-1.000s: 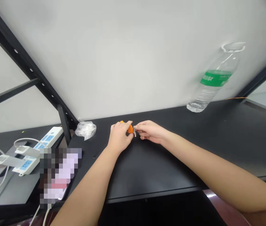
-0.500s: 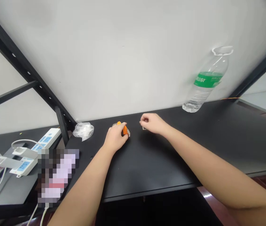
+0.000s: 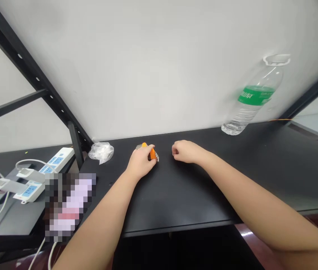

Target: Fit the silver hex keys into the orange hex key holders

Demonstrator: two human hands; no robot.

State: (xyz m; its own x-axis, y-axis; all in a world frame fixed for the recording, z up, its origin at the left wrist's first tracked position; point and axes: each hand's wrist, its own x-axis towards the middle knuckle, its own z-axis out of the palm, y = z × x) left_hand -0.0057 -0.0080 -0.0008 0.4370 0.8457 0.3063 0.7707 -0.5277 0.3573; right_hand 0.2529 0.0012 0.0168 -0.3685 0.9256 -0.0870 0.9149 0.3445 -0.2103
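Note:
My left hand [image 3: 142,164] rests on the black table [image 3: 192,195] and is closed around a small orange tool [image 3: 151,153] with a striped metal end pointing right. A short gap to the right, my right hand [image 3: 185,152] lies on the table with its fingers pinched on something tiny that I cannot make out. The two hands do not touch.
A crumpled clear plastic bag [image 3: 101,151] lies left of my left hand. A water bottle [image 3: 253,99] with a green label stands at the back right by the white wall. White power strips [image 3: 38,176] with cables sit on the lower table at left, beyond a black frame post [image 3: 76,144].
My hands were together at the orange tool a second ago. The right hand has pulled away to the right with a small piece, and the left hand keeps the tool.

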